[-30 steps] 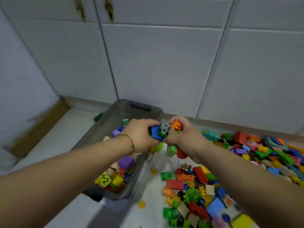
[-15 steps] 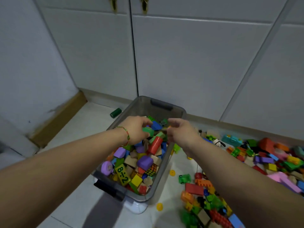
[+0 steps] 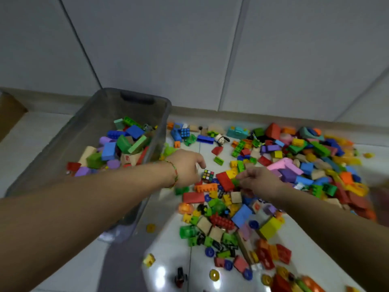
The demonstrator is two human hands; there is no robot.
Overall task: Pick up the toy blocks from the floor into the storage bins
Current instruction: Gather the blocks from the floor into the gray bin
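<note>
Toy blocks (image 3: 282, 164) of many colours: some in the grey translucent plastic bin (image 3: 134, 98), most heaped on the white floor (image 3: 168, 228).
I see my left hand (image 3: 187, 167) loosely bent, empty, beside a small puzzle cube (image 3: 208, 175); my right hand (image 3: 260, 182) curls at a green brick (image 3: 236, 182), grip unclear.

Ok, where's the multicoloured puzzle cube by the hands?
Head view, centre: the puzzle cube lies on the floor between the left hand and a red brick.
</note>
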